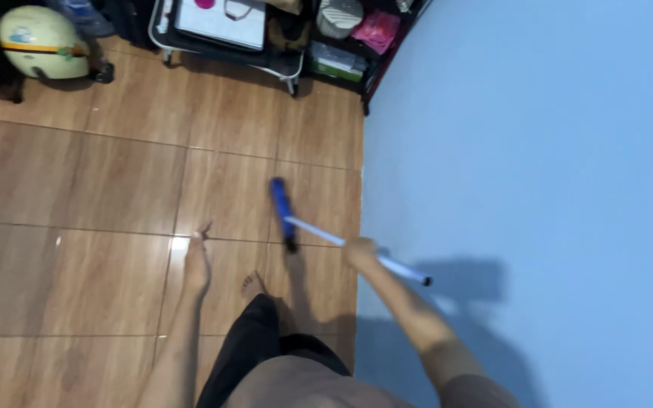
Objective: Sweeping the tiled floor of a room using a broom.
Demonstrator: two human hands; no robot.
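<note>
Wood-patterned brown floor tiles (77, 227) fill the left of the view, met on the right by a plain light-blue wall (538, 151). At the far edge are seen a cream round helmet with a dark stripe (41, 41), a white-framed wheeled cart with a flat white top (224, 34), and a dark shelf rack holding pink and green items (357, 41); all stand well apart from the hands.

A long pale-handled floor tool with a blue head (282, 208) is held by the right hand (360, 252), whose fingers are wrapped closed around the handle near its middle. The head rests on the floor close to the wall, its length running away from the person; the handle's long axis slopes from the head down-right to a dark end cap near the wall. Whether the head is a broom or mop is unclear through blur.

The left hand (198, 264) hangs over the tiles with fingers extended, nothing held. A bare foot (252, 284) is seen between the hands.
</note>
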